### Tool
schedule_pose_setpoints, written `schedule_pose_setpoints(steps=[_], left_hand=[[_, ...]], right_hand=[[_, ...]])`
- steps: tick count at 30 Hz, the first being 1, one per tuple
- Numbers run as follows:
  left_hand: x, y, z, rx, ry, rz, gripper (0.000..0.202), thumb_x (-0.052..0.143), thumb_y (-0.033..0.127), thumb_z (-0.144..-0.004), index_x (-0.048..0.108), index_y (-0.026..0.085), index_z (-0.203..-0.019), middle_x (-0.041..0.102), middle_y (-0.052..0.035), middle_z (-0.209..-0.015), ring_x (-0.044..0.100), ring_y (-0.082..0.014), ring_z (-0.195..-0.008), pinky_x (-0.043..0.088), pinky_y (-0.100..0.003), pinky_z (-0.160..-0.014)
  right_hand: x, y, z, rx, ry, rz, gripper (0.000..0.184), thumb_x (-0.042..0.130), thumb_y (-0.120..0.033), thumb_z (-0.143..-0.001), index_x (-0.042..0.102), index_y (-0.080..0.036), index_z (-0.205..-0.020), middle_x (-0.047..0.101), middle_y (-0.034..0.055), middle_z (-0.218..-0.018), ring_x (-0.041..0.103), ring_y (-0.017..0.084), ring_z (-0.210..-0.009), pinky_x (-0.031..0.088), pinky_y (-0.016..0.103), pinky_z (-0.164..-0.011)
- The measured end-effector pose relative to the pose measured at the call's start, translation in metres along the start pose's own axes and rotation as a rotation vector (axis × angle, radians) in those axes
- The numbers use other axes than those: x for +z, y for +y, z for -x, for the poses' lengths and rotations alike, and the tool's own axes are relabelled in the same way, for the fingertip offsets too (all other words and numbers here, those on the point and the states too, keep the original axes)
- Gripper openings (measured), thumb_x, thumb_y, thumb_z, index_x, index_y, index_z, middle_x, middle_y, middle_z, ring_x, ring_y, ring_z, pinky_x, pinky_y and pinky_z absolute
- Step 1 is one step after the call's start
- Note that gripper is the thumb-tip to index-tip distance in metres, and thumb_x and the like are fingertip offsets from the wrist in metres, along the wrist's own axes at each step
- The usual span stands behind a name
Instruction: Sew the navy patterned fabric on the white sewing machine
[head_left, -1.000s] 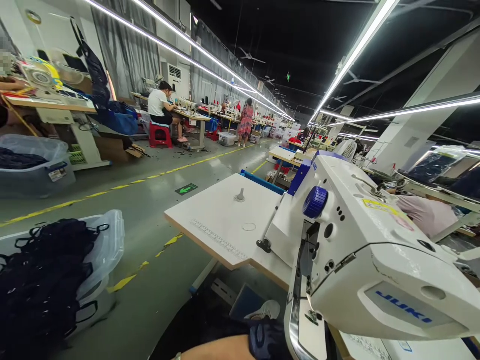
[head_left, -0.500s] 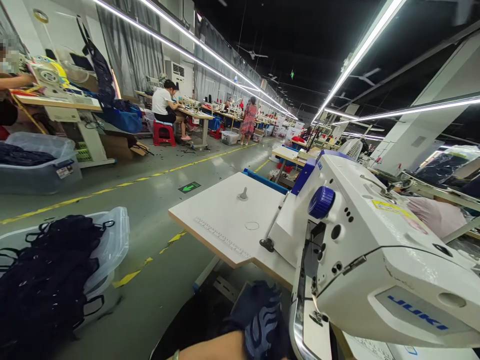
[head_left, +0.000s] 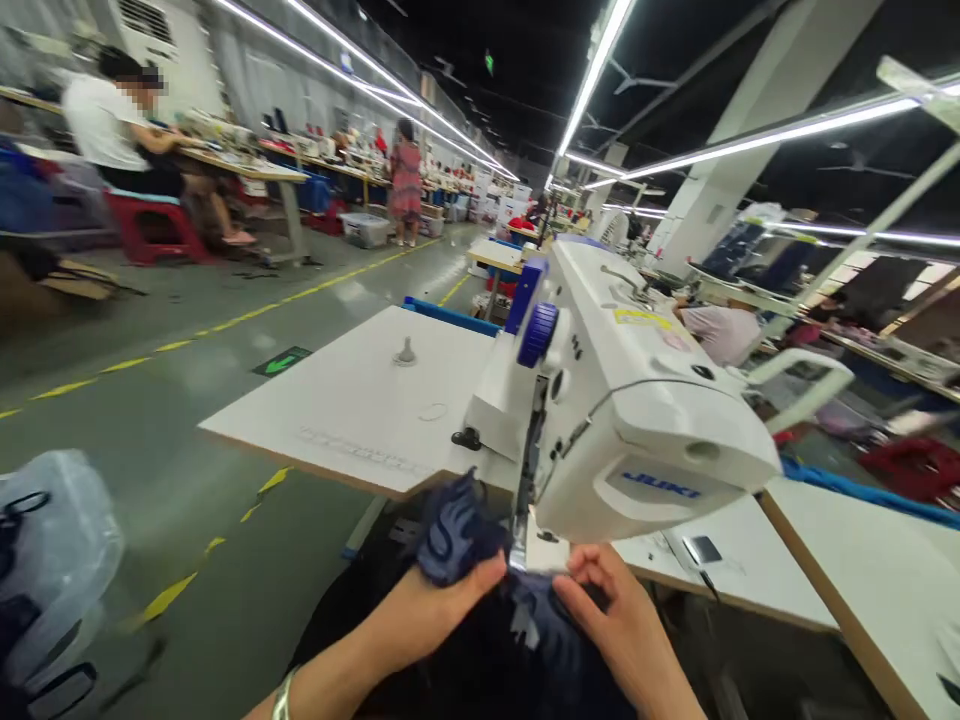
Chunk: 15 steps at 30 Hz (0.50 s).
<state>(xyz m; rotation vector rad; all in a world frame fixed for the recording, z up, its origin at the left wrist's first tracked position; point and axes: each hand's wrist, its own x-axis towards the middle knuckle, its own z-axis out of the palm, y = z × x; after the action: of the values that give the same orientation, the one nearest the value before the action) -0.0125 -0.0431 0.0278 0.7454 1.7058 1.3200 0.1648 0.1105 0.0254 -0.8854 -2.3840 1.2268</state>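
Observation:
A dark navy garment with a pale wavy pattern (head_left: pixel 454 530) is drawn around the narrow arm of a white JUKI sewing machine (head_left: pixel 675 490), below its needle area. My left hand (head_left: pixel 439 605), with a bangle at the wrist, grips the bunched cloth on the left of that arm. On the other side, my right hand (head_left: pixel 619 610) has thumb and fingertips closed at the cloth's edge, close to the machine's pale needle plate (head_left: pixel 544 550). Part of the garment hangs down between both hands, blurred against my dark clothing.
A white table board (head_left: pixel 360 375) with a small grey knob (head_left: pixel 405 352) extends left of the machine. At lower left stands a clear plastic bin (head_left: pixel 82 520) with dark garments. Right of the machine is another white tabletop (head_left: pixel 750 520). Other people sit and stand farther off.
My view has swung right and the machine now appears farther left. My right hand has come into view at the needle area, and the garment is now at the machine's arm.

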Motion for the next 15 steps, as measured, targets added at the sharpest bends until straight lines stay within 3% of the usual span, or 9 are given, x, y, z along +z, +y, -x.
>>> schedule_pose_setpoints(steps=[1, 4, 8, 10, 15], left_hand=[[0.004, 0.002, -0.006, 0.002, 0.060, 0.060, 0.040, 0.063, 0.053, -0.080, 0.072, 0.022, -0.102, 0.072, -0.0052, -0.118, 0.061, -0.0264, -0.119, 0.041, -0.040, -0.110], [0.013, 0.008, -0.022, -0.021, 0.148, 0.171, 0.038, 0.067, 0.046, -0.077, 0.069, 0.021, -0.106, 0.073, -0.0062, -0.117, 0.065, -0.0274, -0.114, 0.045, -0.044, -0.107], [0.023, 0.016, -0.032, 0.056, 0.108, 0.190, 0.045, 0.071, 0.044, -0.075, 0.066, 0.022, -0.114, 0.069, -0.0054, -0.125, 0.061, -0.0258, -0.120, 0.042, -0.042, -0.111], [0.026, 0.017, -0.034, 0.093, 0.106, 0.187, 0.048, 0.072, 0.043, -0.076, 0.065, 0.022, -0.118, 0.069, -0.0049, -0.126, 0.058, -0.0260, -0.124, 0.041, -0.043, -0.112], [0.031, 0.016, -0.034, 0.084, 0.228, 0.033, 0.057, 0.071, 0.052, -0.074, 0.061, 0.027, -0.124, 0.065, -0.0055, -0.130, 0.051, -0.0307, -0.131, 0.037, -0.048, -0.113]], right_hand=[[0.002, 0.000, -0.004, 0.001, 0.088, -0.043, 0.023, 0.066, -0.042, -0.080, 0.060, -0.020, -0.086, 0.063, 0.0002, -0.075, 0.061, 0.017, -0.072, 0.049, 0.027, -0.073], [0.005, 0.001, -0.015, 0.001, 0.109, -0.213, 0.025, 0.067, -0.041, -0.079, 0.057, -0.019, -0.086, 0.062, 0.0013, -0.078, 0.059, 0.016, -0.073, 0.048, 0.027, -0.071], [-0.003, 0.011, -0.024, -0.037, -0.010, -0.331, 0.026, 0.062, -0.044, -0.084, 0.059, -0.019, -0.087, 0.063, 0.0011, -0.078, 0.058, 0.015, -0.072, 0.047, 0.026, -0.069], [-0.018, 0.018, -0.033, -0.065, -0.027, -0.285, 0.023, 0.058, -0.041, -0.088, 0.062, -0.019, -0.086, 0.063, 0.0003, -0.075, 0.058, 0.015, -0.070, 0.047, 0.026, -0.067], [-0.070, 0.041, -0.088, -0.103, 0.255, 0.166, 0.018, 0.050, -0.022, -0.092, 0.067, -0.017, -0.091, 0.070, 0.0046, -0.083, 0.063, 0.020, -0.081, 0.049, 0.032, -0.077]])
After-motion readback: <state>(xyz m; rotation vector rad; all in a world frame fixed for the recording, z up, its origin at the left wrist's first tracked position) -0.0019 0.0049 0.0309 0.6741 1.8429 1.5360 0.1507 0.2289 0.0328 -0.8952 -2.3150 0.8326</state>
